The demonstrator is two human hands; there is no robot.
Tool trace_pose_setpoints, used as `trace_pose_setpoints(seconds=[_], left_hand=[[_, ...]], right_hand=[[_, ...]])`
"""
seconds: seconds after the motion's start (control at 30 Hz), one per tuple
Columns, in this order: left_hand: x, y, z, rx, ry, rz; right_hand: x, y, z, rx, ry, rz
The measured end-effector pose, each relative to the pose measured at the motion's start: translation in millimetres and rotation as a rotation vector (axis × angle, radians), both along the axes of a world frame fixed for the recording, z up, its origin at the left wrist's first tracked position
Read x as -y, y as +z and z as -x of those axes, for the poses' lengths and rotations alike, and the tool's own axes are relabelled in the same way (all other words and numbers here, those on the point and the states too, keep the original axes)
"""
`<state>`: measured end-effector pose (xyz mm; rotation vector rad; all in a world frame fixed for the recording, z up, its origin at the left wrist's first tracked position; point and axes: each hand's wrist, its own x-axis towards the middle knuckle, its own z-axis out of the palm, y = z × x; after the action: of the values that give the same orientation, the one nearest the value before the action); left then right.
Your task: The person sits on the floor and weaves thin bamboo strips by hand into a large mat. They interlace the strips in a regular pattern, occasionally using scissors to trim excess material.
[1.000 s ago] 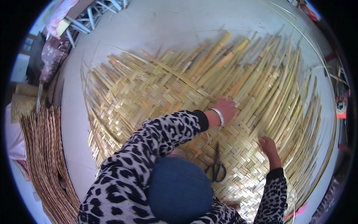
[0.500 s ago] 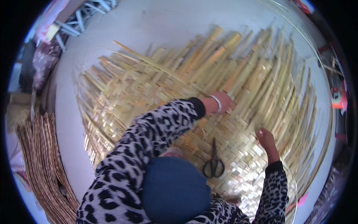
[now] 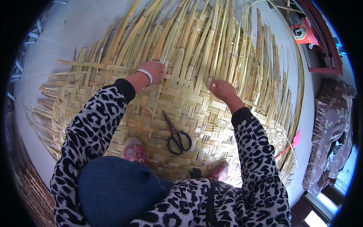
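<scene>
Left hand (image 3: 153,72): fingers curled on a cross strip (image 3: 94,66) at the weave's far edge.
Right hand (image 3: 222,90): pinching loose strips (image 3: 211,45), apart from the left.
Mat (image 3: 189,109): flat on the floor.
Scissors (image 3: 176,135): mat's near middle, between both arms.

Pale floor (image 3: 68,34) (concrete-like) bears woven mat (image 3: 196,113).

You see black-handled scissors (image 3: 177,137) lying on the weave between your knees. A pink-handled tool (image 3: 290,143) lies at the right edge. A floral-patterned cloth (image 3: 329,132) hangs farther right, and a red box (image 3: 304,32) sits beyond.
</scene>
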<state>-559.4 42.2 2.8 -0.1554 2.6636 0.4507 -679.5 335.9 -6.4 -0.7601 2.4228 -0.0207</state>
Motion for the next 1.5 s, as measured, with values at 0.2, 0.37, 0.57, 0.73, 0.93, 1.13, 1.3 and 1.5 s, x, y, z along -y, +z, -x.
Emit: trace_pose_setpoints(seconds=[0.2,0.37,0.57,0.73,0.93,1.13,1.3,1.5], left_hand=[[-1.8,0.5,2.5,0.218,-0.032,0.010],[-4.6,5.9,1.4,0.188,-0.028,0.024],[29.2,16.0,-26.6,-0.001,0.055,0.026],[64.6,45.6,-46.3,0.058,0.110,0.122],[76.3,71.9,-61.2,-0.122,0.155,0.097],[91.8,46.5,-51.5,-0.423,0.509,-0.512],[113.4,6.3,-43.3,-0.087,0.777,-0.750],[104.0,-3.7,-17.5,-0.089,0.294,0.099]], right_hand=[[-3.9,-3.8,-8.6,-0.003,0.059,0.036],[3.5,7.6,-17.2,-0.068,0.110,-0.055],[28.8,32.0,-32.8,-0.335,0.420,-0.002],[113.5,22.3,-78.9,-0.163,0.347,0.457],[161.7,7.3,-88.4,-0.088,0.241,0.457],[162.5,-4.7,-93.1,-0.161,0.061,0.535],[161.5,-10.5,-95.7,-0.147,-0.155,0.663],[157.6,-7.2,-99.5,-0.078,-0.344,0.706]])
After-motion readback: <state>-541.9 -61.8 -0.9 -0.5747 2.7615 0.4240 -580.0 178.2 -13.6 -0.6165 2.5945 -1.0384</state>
